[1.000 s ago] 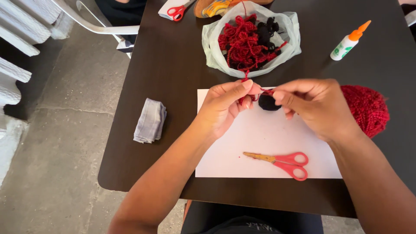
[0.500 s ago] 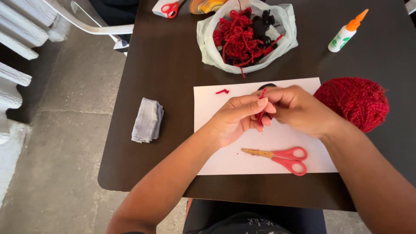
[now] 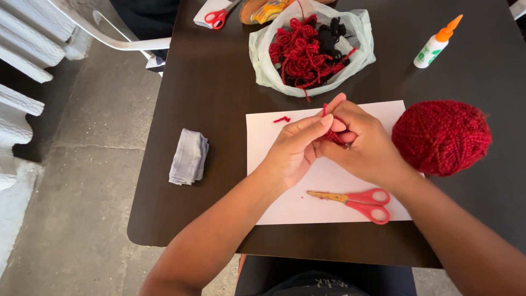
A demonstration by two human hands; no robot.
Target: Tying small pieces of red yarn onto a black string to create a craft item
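Both hands, the left hand and the right hand, pinch a small piece of red yarn between their fingertips, over a white paper sheet on the dark tabletop. Red-handled scissors lie just below them; a red yarn ball sits beside the right hand.

This looks like a home or patio craft spot rather than a workshop: a dark table stands on a bare, stained concrete floor, with a white plastic chair at the upper left and white slatted furniture along the left edge. The table is laid out for hobby work, with a white sheet in the middle, red scissors on it, a red yarn ball at right, a bag of yarn scraps at top centre and a glue bottle at upper right. A folded grey cloth lies at the table's left.
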